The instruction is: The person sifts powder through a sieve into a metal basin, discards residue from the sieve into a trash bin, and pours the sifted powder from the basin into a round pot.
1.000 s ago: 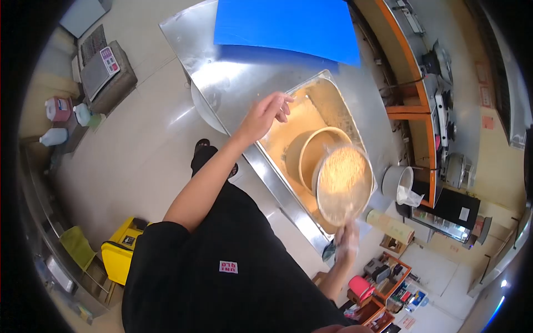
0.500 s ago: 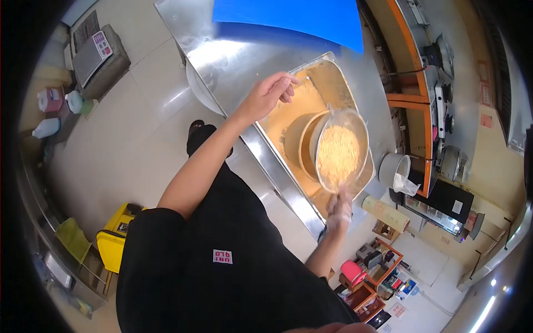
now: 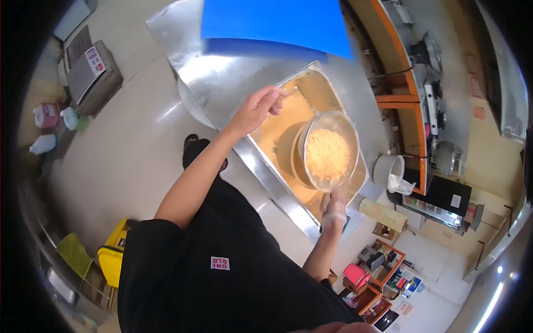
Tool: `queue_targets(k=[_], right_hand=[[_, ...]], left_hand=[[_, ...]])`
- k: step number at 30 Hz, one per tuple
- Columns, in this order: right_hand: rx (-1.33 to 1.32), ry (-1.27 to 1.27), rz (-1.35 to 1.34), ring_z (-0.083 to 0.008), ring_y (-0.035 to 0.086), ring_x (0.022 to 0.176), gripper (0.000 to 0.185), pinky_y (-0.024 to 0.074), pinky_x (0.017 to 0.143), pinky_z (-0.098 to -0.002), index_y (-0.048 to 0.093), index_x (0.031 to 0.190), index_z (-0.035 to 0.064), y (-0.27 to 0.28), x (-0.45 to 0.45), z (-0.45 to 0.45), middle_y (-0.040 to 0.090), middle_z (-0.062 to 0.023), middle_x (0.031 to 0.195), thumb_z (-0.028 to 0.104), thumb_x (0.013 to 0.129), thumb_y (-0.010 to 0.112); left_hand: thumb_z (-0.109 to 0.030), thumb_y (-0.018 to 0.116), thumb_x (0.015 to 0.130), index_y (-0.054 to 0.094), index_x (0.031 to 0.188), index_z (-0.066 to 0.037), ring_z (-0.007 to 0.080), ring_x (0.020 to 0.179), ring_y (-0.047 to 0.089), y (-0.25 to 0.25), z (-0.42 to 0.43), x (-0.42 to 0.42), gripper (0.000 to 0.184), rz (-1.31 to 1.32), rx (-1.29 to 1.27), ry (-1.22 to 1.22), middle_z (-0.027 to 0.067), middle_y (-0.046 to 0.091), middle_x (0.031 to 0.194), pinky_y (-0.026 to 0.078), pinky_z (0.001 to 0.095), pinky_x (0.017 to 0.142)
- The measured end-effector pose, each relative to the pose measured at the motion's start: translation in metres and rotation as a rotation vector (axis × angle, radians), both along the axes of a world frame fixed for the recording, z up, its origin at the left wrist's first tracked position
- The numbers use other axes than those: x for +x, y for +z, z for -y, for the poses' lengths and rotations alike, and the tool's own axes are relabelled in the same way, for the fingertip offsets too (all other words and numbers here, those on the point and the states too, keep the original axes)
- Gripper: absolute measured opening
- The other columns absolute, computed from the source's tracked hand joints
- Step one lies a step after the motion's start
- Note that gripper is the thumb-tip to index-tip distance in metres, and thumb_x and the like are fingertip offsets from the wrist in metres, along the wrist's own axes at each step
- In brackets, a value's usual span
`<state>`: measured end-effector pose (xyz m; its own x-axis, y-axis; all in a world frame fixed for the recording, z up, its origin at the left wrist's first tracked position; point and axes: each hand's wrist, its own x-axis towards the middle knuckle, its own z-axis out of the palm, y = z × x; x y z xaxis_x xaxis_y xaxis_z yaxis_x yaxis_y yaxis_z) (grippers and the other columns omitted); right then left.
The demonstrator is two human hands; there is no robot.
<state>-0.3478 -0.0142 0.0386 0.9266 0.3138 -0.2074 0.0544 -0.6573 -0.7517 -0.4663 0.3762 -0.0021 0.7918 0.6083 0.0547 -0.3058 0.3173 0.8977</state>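
My right hand [image 3: 333, 208], in a clear glove, is closed at the near end of a round sieve [image 3: 355, 145]. Coarse yellow-orange crumbs or powder [image 3: 327, 154] lie in the sieve. It is held over a round pot [image 3: 296, 161], partly covering its opening. The pot stands in a large metal tray [image 3: 360, 186] coated with orange-tan powder [image 3: 280, 119]. My bare left hand [image 3: 267, 104] is by the tray's upper left edge, fingers curled together; what they pinch, if anything, is too small to tell.
The tray lies on a steel table [image 3: 222, 83] with a blue board [image 3: 277, 22] at its far side. Right of the tray are a white pot [image 3: 387, 170] and a pale roll [image 3: 383, 215]. A scale [image 3: 89, 69] and a yellow case [image 3: 112, 261] stand left.
The sieve has moved up and left over the pot, with my right hand, and its crumbs have shifted. My left hand's fingers are drawn closer together. The camera view has also shifted.
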Motion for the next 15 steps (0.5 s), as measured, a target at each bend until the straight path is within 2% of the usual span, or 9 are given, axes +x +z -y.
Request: queue_targets(k=[2, 3, 5, 7, 9, 13, 15], right_hand=[[0.049, 0.078, 0.223, -0.0079, 0.035, 0.043, 0.029, 0.0266, 0.041, -0.0236, 0.062, 0.097, 0.0118, -0.007, 0.006, 0.023, 0.041, 0.0042, 0.054, 0.04, 0.101, 0.054], [0.112, -0.057, -0.049, -0.0077, 0.036, 0.045, 0.029, 0.0273, 0.043, -0.0233, 0.062, 0.097, 0.0119, 0.001, 0.007, 0.035, 0.041, 0.0045, 0.055, 0.039, 0.101, 0.054], [0.056, -0.132, -0.306, -0.0071, 0.038, 0.047, 0.029, 0.0308, 0.045, -0.0237, 0.062, 0.104, 0.0105, 0.067, -0.029, -0.018, 0.043, 0.0043, 0.06, 0.039, 0.1, 0.057], [0.22, -0.221, -0.317, -0.0069, 0.038, 0.047, 0.027, 0.0307, 0.044, -0.023, 0.061, 0.104, 0.0108, 0.012, -0.005, -0.025, 0.043, 0.0046, 0.061, 0.037, 0.1, 0.058], [0.242, -0.261, -0.315, -0.0072, 0.039, 0.048, 0.024, 0.031, 0.042, -0.0232, 0.055, 0.094, 0.0135, 0.025, -0.009, -0.038, 0.042, 0.0048, 0.06, 0.037, 0.1, 0.056], [0.062, -0.282, -0.175, -0.0062, 0.041, 0.051, 0.023, 0.0311, 0.042, -0.0232, 0.049, 0.088, 0.0158, -0.011, -0.01, -0.011, 0.042, 0.0052, 0.064, 0.034, 0.1, 0.055], [0.008, -0.216, -0.192, -0.0057, 0.04, 0.051, 0.023, 0.0309, 0.042, -0.0227, 0.049, 0.089, 0.016, -0.019, -0.006, 0.007, 0.042, 0.0054, 0.064, 0.035, 0.101, 0.055]], left_hand=[[-0.026, 0.038, 0.109, 0.06, 0.118, 0.0, 0.0122, 0.081, 0.06, -0.005, -0.01, 0.002, 0.036, -0.01, -0.008, 0.026, 0.005, 0.06, 0.089, 0.051, 0.0274, 0.077], [-0.026, 0.039, 0.108, 0.06, 0.118, 0.001, 0.0122, 0.081, 0.06, -0.001, -0.019, 0.005, 0.035, 0.008, 0.006, 0.05, 0.005, 0.06, 0.089, 0.051, 0.0274, 0.077], [-0.025, 0.039, 0.108, 0.06, 0.118, 0.001, 0.0122, 0.081, 0.06, 0.002, -0.012, 0.001, 0.035, 0.004, 0.011, 0.021, 0.005, 0.06, 0.089, 0.051, 0.0274, 0.077], [-0.025, 0.04, 0.108, 0.06, 0.117, 0.001, 0.0123, 0.081, 0.06, 0.0, -0.007, 0.002, 0.034, 0.003, 0.051, 0.005, 0.0051, 0.06, 0.088, 0.051, 0.0274, 0.077], [-0.025, 0.04, 0.108, 0.06, 0.117, 0.001, 0.0123, 0.081, 0.06, 0.004, -0.012, 0.004, 0.034, -0.005, 0.073, -0.004, 0.0053, 0.06, 0.088, 0.051, 0.0275, 0.077], [-0.024, 0.039, 0.108, 0.06, 0.116, 0.001, 0.0121, 0.081, 0.06, 0.01, -0.011, 0.0, 0.034, -0.058, 0.07, -0.057, 0.0055, 0.06, 0.088, 0.052, 0.0276, 0.077], [-0.024, 0.04, 0.108, 0.061, 0.115, 0.001, 0.0115, 0.08, 0.06, 0.011, -0.009, 0.004, 0.033, -0.062, 0.061, -0.097, 0.0049, 0.06, 0.086, 0.052, 0.0272, 0.076]])
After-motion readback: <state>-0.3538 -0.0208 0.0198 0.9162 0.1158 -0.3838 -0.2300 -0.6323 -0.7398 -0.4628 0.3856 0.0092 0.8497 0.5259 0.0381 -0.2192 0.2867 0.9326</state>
